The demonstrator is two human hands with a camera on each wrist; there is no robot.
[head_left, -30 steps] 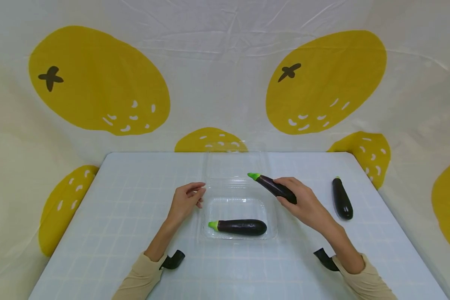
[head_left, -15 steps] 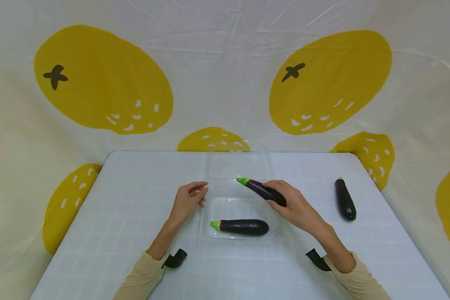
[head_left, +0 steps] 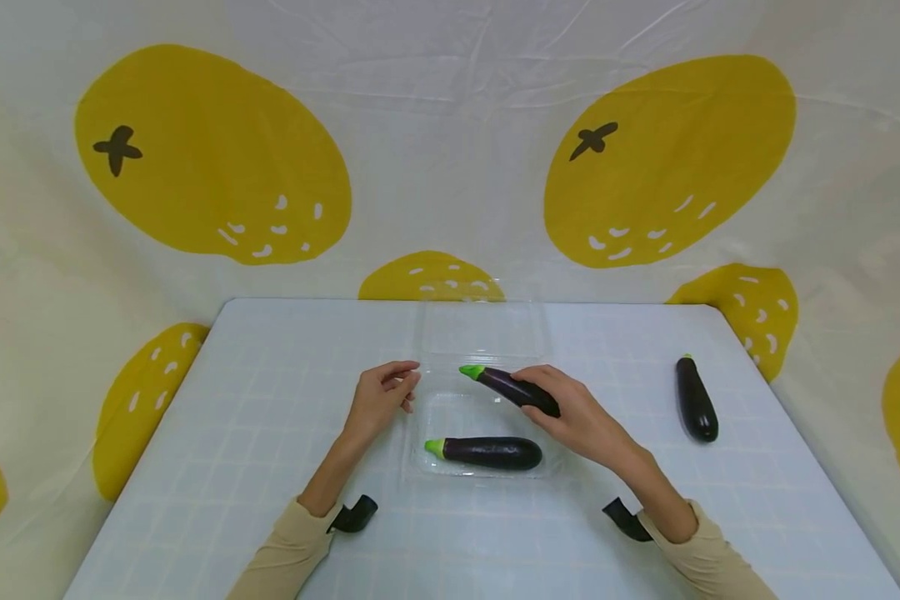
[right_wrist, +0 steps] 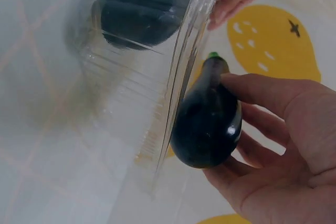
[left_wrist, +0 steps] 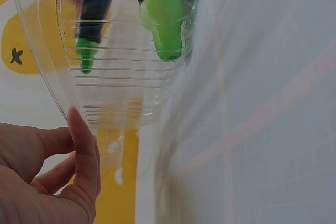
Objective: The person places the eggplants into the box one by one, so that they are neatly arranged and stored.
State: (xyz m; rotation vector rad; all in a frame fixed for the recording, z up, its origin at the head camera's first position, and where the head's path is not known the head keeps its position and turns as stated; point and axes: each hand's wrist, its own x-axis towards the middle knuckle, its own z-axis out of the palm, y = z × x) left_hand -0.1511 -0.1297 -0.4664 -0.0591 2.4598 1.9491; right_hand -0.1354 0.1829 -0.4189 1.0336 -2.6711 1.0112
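My right hand (head_left: 570,411) grips an eggplant (head_left: 512,390) by its thick end, thumb and fingers round its sides. Its green stem points left over the far part of a clear plastic container's (head_left: 412,429) base. In the right wrist view the held eggplant (right_wrist: 207,119) overlaps the container's rim. A second eggplant (head_left: 491,452) lies lengthwise along the near side inside the base. At the container's left edge is my left hand (head_left: 378,400), fingers loosely bent. In the left wrist view a fingertip (left_wrist: 76,121) meets the clear rim, and two green stems show through the wall.
A third eggplant (head_left: 696,400) lies on the right of the white gridded table (head_left: 270,375). The container's hinged lid (head_left: 483,329) lies back towards the far table edge. Behind hangs a pale cloth (head_left: 450,167) with large yellow fruit prints.
My right hand has carried the eggplant left and slightly nearer, from the container's right edge to over its base. The left hand stays by the left rim. The view shifts slightly.
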